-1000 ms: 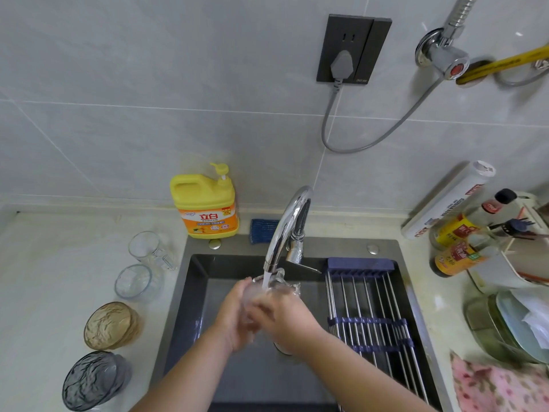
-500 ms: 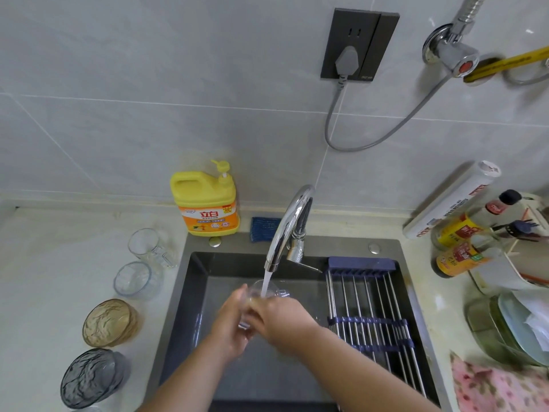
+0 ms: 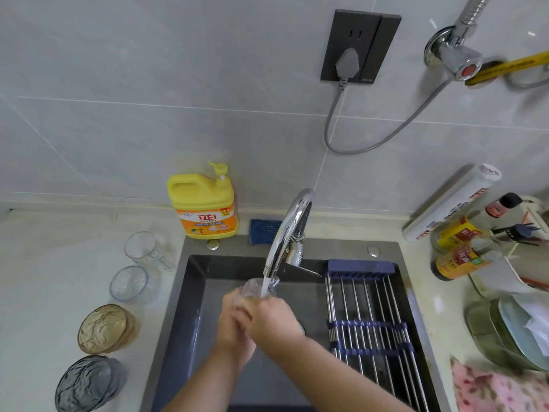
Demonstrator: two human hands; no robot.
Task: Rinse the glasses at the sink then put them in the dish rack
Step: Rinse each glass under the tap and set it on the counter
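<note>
Over the dark sink [image 3: 190, 292] my left hand [image 3: 231, 328] and my right hand [image 3: 270, 319] together grip a clear glass [image 3: 252, 288] under the running chrome faucet [image 3: 289, 230]. Water streams into the glass; my fingers hide most of it. On the counter to the left stand a clear handled glass [image 3: 142, 248], a clear tumbler [image 3: 129, 283], an amber textured glass [image 3: 104, 328] and a grey textured glass [image 3: 86, 382]. A roll-up dish rack [image 3: 368, 325] of steel rods with blue bands spans the right half of the sink and carries nothing.
A yellow detergent jug [image 3: 205, 203] and a blue sponge [image 3: 264, 231] sit behind the sink. Sauce bottles [image 3: 457, 257], a white roll [image 3: 451, 200], stacked plates [image 3: 517, 331] and a pink cloth [image 3: 499, 391] crowd the right counter. A wall socket [image 3: 359, 46] with a grey cord hangs above.
My hands have stayed under the faucet with the glass, shifting slightly as they turn it in the stream. The camera view has tilted a little.
</note>
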